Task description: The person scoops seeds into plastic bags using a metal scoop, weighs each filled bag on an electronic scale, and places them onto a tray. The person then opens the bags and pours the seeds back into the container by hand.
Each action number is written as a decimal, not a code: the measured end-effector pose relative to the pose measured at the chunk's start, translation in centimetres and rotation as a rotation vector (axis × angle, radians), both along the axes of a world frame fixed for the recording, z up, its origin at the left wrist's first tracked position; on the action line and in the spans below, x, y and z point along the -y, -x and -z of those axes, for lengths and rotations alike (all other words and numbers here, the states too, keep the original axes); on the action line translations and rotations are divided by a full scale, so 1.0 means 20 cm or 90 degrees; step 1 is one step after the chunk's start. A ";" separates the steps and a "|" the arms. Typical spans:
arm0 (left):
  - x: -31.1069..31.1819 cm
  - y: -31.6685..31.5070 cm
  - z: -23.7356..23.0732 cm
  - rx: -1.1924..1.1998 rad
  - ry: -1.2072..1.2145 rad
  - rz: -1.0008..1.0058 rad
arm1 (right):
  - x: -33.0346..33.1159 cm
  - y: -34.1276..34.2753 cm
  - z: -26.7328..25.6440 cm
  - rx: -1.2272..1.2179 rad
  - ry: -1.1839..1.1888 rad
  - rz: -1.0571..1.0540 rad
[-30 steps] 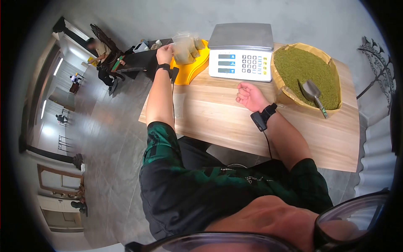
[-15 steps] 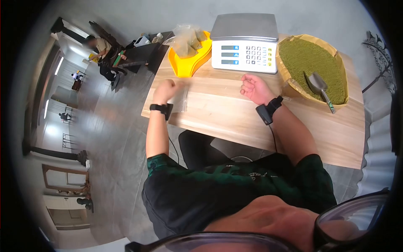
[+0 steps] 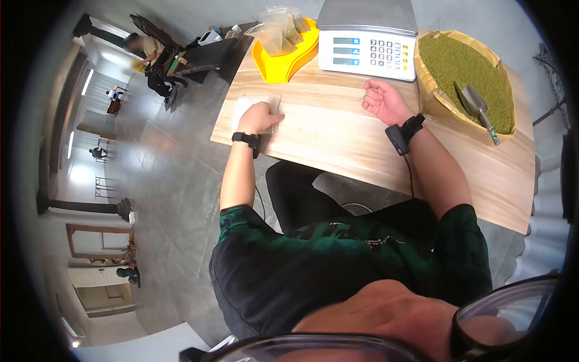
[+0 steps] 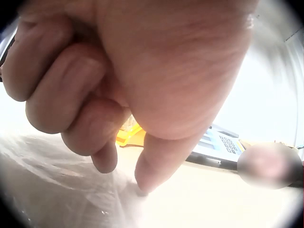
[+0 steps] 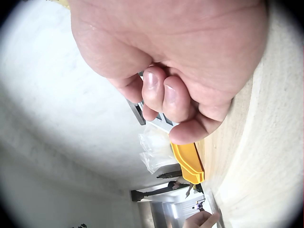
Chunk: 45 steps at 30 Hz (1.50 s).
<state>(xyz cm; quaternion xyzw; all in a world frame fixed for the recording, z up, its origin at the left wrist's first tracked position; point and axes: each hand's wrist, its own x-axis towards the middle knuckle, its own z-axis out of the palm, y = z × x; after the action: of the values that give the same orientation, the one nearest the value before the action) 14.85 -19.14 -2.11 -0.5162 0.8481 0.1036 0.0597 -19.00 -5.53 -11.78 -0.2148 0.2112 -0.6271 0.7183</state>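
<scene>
At the left of the wooden table, my left hand (image 3: pixel 259 117) reaches down over flat clear plastic bags (image 3: pixel 242 105). In the left wrist view its thumb and index finger stand apart right at the crinkled film (image 4: pixel 52 178), while the other fingers curl in. My right hand (image 3: pixel 386 104) rests palm up on the wood in front of the scale (image 3: pixel 367 55), fingers loosely curled around nothing. Beyond the left hand, clear bags with greenish contents (image 3: pixel 284 33) sit on a yellow tray (image 3: pixel 276 67).
An open paper sack (image 3: pixel 434 102) full of small green granules stands at the right, a metal scoop (image 3: pixel 474 99) stuck in it. The table's front edge (image 3: pixel 338 171) lies close to the person's lap. Another person (image 3: pixel 154 54) is in the background at the left.
My left hand has left the filled bags on the yellow tray and come back toward me, down to the flat bags. The right hand stays in front of the scale; the head view has shifted.
</scene>
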 end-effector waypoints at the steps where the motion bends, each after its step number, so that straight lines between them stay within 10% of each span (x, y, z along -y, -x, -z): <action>1: -0.02 0.00 -0.02 -0.005 0.004 -0.017 | 0.00 0.00 0.00 -0.009 -0.001 0.000; 14: 0.04 -0.13 0.08 -0.146 -0.107 0.001 | 0.00 0.00 0.00 -0.021 -0.001 0.001; 24: -0.07 0.32 0.01 -0.334 -0.349 0.278 | -0.03 -0.02 -0.03 -0.039 0.008 0.009; 32: -0.16 0.88 0.14 -0.420 -0.315 0.451 | -0.06 -0.09 -0.04 -0.169 0.074 0.125; 45: -0.21 0.88 0.09 -0.421 -0.107 0.451 | -0.13 -0.09 -0.10 -0.323 -0.022 0.206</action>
<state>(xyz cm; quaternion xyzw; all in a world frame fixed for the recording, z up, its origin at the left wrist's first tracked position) -2.69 -14.97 -3.92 -0.1289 0.9338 0.3033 -0.1395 -17.29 -2.99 -9.85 -0.3161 0.4257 -0.6560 0.5372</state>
